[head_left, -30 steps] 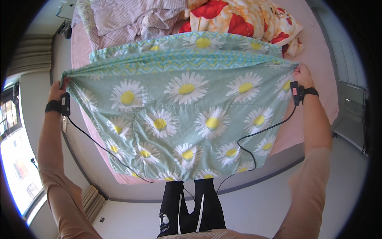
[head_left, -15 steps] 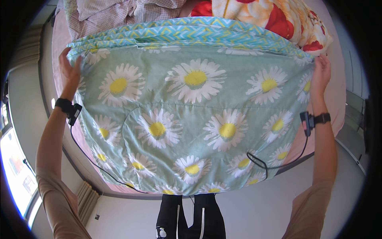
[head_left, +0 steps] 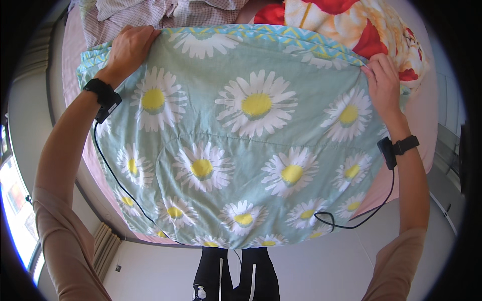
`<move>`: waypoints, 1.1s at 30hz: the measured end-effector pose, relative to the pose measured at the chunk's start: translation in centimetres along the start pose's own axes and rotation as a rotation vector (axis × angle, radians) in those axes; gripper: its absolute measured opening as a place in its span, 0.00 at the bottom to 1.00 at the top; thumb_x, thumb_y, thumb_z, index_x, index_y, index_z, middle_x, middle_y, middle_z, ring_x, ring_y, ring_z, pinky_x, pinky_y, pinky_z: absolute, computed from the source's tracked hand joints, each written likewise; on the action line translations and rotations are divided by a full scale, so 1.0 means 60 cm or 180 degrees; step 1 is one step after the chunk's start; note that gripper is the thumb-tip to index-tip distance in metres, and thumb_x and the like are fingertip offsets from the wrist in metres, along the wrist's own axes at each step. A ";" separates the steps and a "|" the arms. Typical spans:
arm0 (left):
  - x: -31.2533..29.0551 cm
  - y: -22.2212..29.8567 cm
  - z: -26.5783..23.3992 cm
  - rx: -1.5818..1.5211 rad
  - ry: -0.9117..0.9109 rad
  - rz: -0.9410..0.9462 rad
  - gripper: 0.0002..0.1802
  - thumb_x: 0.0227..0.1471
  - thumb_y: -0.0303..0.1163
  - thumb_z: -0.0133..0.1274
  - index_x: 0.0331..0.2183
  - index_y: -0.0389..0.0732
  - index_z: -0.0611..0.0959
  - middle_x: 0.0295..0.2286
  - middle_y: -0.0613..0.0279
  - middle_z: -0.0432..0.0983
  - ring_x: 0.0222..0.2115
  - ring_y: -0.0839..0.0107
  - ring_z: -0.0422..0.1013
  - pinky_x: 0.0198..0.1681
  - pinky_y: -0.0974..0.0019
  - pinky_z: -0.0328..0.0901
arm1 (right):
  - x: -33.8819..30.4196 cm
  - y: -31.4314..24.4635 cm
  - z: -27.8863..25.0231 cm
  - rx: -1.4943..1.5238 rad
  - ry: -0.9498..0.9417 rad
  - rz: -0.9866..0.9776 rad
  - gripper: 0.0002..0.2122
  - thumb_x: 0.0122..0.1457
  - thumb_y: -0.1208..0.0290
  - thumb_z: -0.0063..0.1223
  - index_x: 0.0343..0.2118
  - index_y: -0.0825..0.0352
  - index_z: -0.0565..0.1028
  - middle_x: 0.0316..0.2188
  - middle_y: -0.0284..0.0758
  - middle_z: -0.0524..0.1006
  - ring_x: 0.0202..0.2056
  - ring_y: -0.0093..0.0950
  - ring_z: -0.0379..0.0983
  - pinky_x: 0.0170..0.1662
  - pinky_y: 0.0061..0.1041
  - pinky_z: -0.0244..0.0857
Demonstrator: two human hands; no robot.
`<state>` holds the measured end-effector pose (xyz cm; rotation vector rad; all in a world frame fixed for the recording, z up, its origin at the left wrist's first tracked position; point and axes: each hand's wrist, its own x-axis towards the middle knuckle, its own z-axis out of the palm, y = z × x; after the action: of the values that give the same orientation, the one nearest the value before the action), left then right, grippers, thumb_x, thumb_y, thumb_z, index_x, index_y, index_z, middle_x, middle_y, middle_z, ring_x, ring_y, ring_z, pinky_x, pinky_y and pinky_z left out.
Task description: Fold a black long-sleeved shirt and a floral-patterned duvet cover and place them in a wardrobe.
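A pale green quilt point(head_left: 201, 120) printed with big white daisies lies across the bed, its near part hanging over the bed's front edge. Along its far side runs a folded band with a blue and yellow zigzag underside point(head_left: 301, 36). My left hand point(head_left: 131, 46) is closed on that far edge, left of the middle, fingers curled over the cloth. At the far right, my right hand point(head_left: 384, 83) pinches the same edge between thumb and fingers. Both wrists wear black straps with small boxes and cables.
Beyond the quilt lie a checked, pinkish cloth point(head_left: 130, 15) at the far left and a red, white and yellow plush blanket point(head_left: 336, 22) at the far right. Pink sheet point(head_left: 422, 100) shows at the bed's sides. Black trouser legs point(head_left: 216, 273) stand against the near edge.
Both hands have moved inward along the far edge, the left also farther away. The quilt's far edge is lifted between them, covering much of the zigzag layers.
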<state>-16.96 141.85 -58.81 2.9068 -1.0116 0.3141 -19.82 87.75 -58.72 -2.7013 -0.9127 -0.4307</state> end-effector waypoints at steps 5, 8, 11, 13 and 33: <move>0.001 0.001 0.036 -0.0238 -0.0094 -0.0236 0.13 0.59 0.36 0.46 0.31 0.36 0.74 0.25 0.48 0.72 0.29 0.48 0.68 0.35 0.54 0.63 | 0.001 0.018 0.044 0.0463 -0.0112 0.0295 0.06 0.58 0.73 0.52 0.30 0.71 0.70 0.30 0.40 0.70 0.35 0.43 0.68 0.38 0.36 0.62; -0.010 0.016 0.019 -0.0697 -0.0364 -0.0900 0.15 0.59 0.39 0.46 0.37 0.36 0.74 0.29 0.46 0.74 0.33 0.49 0.69 0.37 0.55 0.64 | -0.014 0.002 0.029 0.1050 -0.0543 0.1108 0.10 0.61 0.67 0.50 0.32 0.70 0.69 0.31 0.43 0.73 0.35 0.46 0.70 0.37 0.37 0.63; -0.023 0.020 -0.006 0.0069 -0.0444 -0.0261 0.20 0.59 0.45 0.47 0.40 0.36 0.72 0.29 0.46 0.76 0.31 0.46 0.70 0.37 0.52 0.65 | -0.022 -0.002 0.014 0.0479 -0.0025 0.0553 0.13 0.62 0.60 0.49 0.33 0.67 0.70 0.28 0.45 0.76 0.32 0.46 0.73 0.34 0.41 0.64; -0.008 0.026 -0.013 0.0072 -0.0497 -0.0429 0.19 0.58 0.46 0.47 0.36 0.38 0.73 0.27 0.49 0.76 0.32 0.48 0.71 0.36 0.51 0.64 | -0.030 0.027 0.003 0.0013 -0.0451 0.0508 0.14 0.62 0.58 0.48 0.32 0.66 0.71 0.26 0.45 0.76 0.30 0.46 0.73 0.32 0.42 0.65; 0.086 0.426 -0.034 -0.1031 -0.0201 0.0412 0.38 0.44 0.31 0.61 0.55 0.34 0.63 0.58 0.45 0.57 0.59 0.46 0.54 0.59 0.50 0.53 | -0.700 -0.163 -0.153 0.0762 -0.0518 0.3725 0.19 0.62 0.70 0.47 0.53 0.73 0.62 0.50 0.46 0.68 0.51 0.37 0.65 0.57 0.32 0.56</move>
<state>-29.17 118.88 -56.30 2.5821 -1.1423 0.0552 -59.57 69.34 -63.77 -2.5217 0.6101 0.1488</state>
